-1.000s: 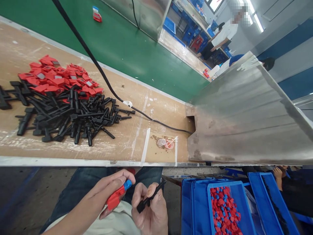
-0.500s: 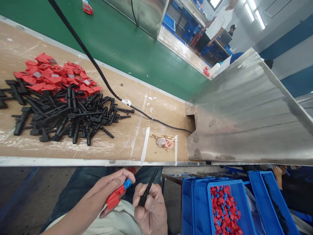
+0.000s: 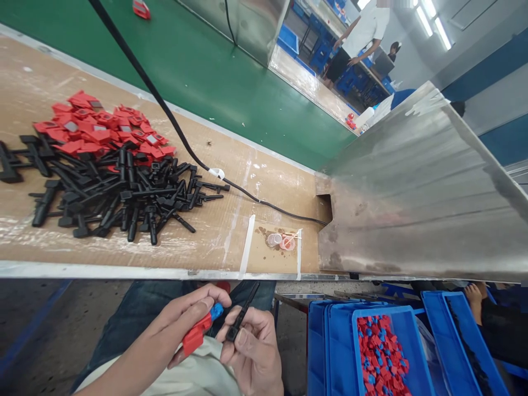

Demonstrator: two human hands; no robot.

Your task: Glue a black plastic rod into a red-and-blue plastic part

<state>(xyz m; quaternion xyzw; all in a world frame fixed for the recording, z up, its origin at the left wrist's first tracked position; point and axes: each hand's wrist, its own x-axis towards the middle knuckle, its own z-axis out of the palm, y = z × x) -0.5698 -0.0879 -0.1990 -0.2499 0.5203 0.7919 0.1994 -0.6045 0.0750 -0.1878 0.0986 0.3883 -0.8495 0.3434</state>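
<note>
Below the table's front edge, my left hand (image 3: 187,319) is closed around a red plastic piece (image 3: 193,336) with a blue part (image 3: 216,311) at its upper end. Beside it, my right hand (image 3: 253,346) pinches a black plastic rod (image 3: 243,313), its thin tip pointing up and away and its blocky end by my thumb. The rod and the red piece are apart. On the table to the left lies a pile of black rods (image 3: 119,192), and behind it a heap of red pieces (image 3: 99,126).
A black cable (image 3: 165,107) crosses the cardboard-covered table (image 3: 198,242). Two small dishes (image 3: 284,241) with a stick sit between white tape strips. A metal box (image 3: 412,203) stands at right. Blue bins (image 3: 418,341) hold red-and-blue pieces; another person's hand (image 3: 476,291) is beyond.
The black rod has turned in my right hand, and its blocky end shows more between my fingers. My left hand keeps its hold on the red piece. The view has shifted slightly.
</note>
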